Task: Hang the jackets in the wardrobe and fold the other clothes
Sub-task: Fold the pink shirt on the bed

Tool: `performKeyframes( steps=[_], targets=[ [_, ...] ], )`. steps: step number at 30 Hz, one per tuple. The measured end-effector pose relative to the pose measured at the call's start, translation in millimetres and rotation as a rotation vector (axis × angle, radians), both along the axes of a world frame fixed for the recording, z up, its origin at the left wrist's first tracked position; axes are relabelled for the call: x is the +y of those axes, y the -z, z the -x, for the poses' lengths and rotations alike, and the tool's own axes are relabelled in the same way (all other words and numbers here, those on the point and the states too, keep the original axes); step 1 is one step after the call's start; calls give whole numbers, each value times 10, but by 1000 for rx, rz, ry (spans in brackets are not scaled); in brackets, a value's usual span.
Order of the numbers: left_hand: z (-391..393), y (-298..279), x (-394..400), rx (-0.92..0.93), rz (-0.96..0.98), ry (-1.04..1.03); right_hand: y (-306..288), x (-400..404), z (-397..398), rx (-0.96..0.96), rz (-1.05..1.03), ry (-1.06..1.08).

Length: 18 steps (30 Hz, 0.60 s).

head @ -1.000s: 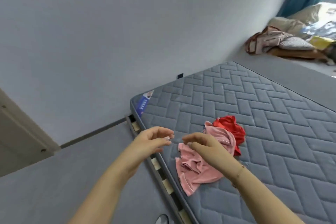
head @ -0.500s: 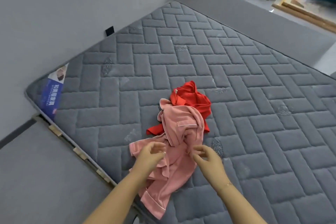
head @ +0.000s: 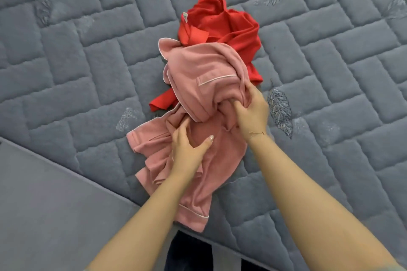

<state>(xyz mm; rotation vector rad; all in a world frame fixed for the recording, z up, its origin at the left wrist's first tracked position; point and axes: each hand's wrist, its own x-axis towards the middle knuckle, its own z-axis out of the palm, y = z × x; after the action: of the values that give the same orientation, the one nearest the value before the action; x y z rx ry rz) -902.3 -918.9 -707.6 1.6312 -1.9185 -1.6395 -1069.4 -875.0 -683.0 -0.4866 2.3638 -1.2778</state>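
Pink, soft-piled garment with white piping (head: pixel 198 77) lies crumpled on the grey quilted mattress (head: pixel 88 68), near its front edge, overlapping a bright red garment (head: pixel 220 26) bunched just beyond it. Your left hand (head: pixel 189 147) presses on the pink cloth's lower folds, fingers curled into the fabric, grip clenched on it. Your right hand (head: pixel 253 112), a thin gold bracelet (head: pixel 256 133) at the wrist, has its fingers dug into the upper bundle, grasping the same pink garment.
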Motion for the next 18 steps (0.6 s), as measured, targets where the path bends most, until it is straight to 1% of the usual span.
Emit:
performKeyframes(
  steps=[2, 3, 4, 6, 7, 9, 11, 12, 14, 15, 16, 17, 18],
  targets=[
    [-13, 5, 49, -203, 141, 53, -106, 247, -57, -14, 109, 33],
    [-22, 1, 60, -270, 173, 40, -186, 405, -100, -33, 167, 54],
    [-24, -4, 64, -272, 175, -3, -269, 580, -137, -62, 216, 75],
    [3, -66, 113, -191, 120, -118, -412, 971, -195, -118, 283, 117],
    [33, -120, 176, -168, 85, -122, -470, 1182, -202, -136, 302, 149],
    [128, -245, 425, -165, 38, 31, -542, 1642, -153, -151, 330, 273],
    [229, -403, 840, -122, -61, 222, -551, 2152, -56, -156, 342, 476],
    [268, -478, 1100, -88, -146, 293, -525, 2434, 1, -158, 316, 577],
    [338, -577, 1656, -44, -349, 398, -419, 3015, 125, -212, 149, 702],
    [387, -608, 1929, -60, -434, 434, -360, 3300, 197, -276, 14, 701],
    [456, -620, 2173, -91, -478, 440, -312, 3564, 271, -343, -125, 665],
    [534, -610, 2373, -114, -467, 394, -282, 3793, 343, -384, -238, 613],
    [629, -595, 2513, -123, -414, 301, -269, 3975, 412, -384, -309, 562]
  ],
)
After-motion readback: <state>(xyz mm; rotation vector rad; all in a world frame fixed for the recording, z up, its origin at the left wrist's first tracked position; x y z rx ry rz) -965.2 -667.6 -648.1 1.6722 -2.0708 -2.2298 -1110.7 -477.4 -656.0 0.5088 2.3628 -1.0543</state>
